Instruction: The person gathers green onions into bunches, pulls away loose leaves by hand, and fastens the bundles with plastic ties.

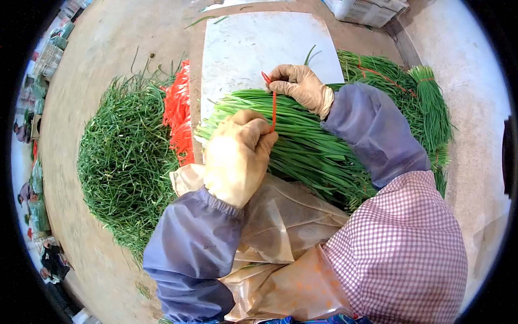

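A thick bunch of long green chives (307, 148) lies crosswise in front of me, pale ends to the left. A narrow red tie (274, 110) runs across the top of the bunch between my hands. My left hand (234, 154), in a pale glove, presses on the bunch with thumb and forefinger closed on the near end of the tie. Beyond it, my gloved right hand (302, 89) pinches the tie's far end, where a short red loop sticks up. The underside of the bunch is hidden.
A white board (259, 48) lies beyond the bunch. Left are many red ties (179, 116) and a heap of loose greens (127, 162). Tied bunches (431, 102) are stacked at the right by the wall. A white crate (364, 12) stands behind; people sit far left.
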Tool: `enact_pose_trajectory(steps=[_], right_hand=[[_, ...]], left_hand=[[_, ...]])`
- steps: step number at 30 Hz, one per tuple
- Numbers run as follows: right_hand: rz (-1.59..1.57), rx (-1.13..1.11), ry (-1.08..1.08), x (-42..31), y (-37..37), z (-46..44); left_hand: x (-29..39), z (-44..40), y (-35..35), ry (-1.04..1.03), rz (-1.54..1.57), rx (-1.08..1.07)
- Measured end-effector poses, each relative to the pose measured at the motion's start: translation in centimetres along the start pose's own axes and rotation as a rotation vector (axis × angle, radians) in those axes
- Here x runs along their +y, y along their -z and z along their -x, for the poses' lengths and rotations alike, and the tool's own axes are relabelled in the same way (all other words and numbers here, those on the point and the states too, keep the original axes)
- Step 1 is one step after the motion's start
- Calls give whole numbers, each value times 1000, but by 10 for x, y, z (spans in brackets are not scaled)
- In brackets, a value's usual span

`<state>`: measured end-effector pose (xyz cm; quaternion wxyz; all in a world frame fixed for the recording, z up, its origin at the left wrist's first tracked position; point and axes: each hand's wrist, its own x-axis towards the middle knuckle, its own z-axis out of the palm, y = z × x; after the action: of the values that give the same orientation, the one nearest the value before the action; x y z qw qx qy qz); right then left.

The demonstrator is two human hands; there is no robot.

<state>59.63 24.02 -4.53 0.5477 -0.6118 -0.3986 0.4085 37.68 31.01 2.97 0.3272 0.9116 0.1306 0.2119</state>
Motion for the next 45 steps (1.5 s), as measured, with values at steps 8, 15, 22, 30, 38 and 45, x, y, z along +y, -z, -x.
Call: enact_pose_trajectory(steps=[8,15,22,30,38,45], right_hand=[[-219,-155,-16,7,11,3],[-29,-98,48,-4,-3,12],[137,-51,137,-4,-9,20],[191,-42,195,-5,-13,21],[1,-27,88,-9,-12,17],[-49,-1,66,-2,-8,12]], left_hand=[[-18,-23,-12,633,688,17],[-19,-35,-21,729,532,123],[-15,-43,-22,758,534,104],[-21,-45,-29,751,524,136],[-16,-43,-20,830,596,125],[-21,-39,-20,770,553,52]])
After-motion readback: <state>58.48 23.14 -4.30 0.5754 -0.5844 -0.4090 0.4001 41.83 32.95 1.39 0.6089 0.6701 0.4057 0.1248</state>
